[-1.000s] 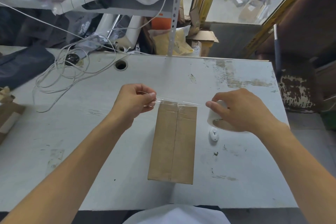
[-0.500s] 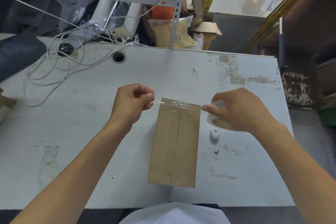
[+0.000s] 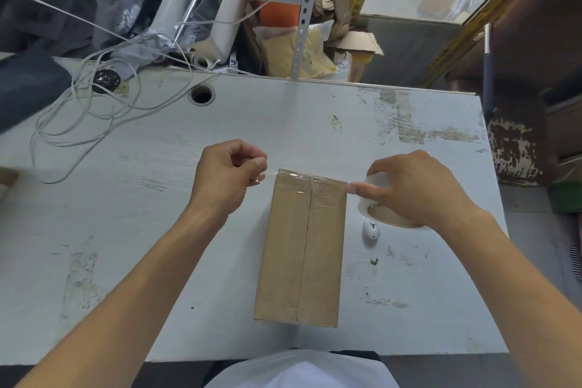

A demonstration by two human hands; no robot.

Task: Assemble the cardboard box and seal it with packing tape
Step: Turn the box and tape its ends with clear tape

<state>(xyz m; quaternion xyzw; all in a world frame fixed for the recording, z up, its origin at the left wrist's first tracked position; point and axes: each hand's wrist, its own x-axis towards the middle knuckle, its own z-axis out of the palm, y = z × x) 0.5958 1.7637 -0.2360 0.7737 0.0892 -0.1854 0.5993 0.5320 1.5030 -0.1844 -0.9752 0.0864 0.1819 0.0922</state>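
On the far left, a loose white cable (image 3: 78,110) is lying coiled on the table (image 3: 157,230), well away from the work, so I am ignoring it. Moving in, my left hand (image 3: 225,178) is curled with thumb and forefinger pinching the free end of the clear tape strip (image 3: 302,175); that grip is grasping the tape, nothing else. The strip is stretching crosswise over the far end of the cardboard box (image 3: 300,249), which is lying flat on the table in front of me with its two top flaps closed and meeting along a centre seam. The tape looks already stuck, a little wrinkled, where it crosses the seam. Just beside the box's far right corner, my right hand (image 3: 415,189) is grasping the tape roll (image 3: 387,214), fingers curled over it, forefinger reaching toward the box edge where the strip leaves the roll. A small white object (image 3: 371,230) is sitting on the table below the roll; I cannot tell what it is.

I am judging this as the sealing step: the box is assembled and a cross strip is going down. Next I am expecting to need the strip pressed flat and over both side edges, then parted from the roll, keeping tension even so it does not crease further. The long centre seam appears still to need taping.
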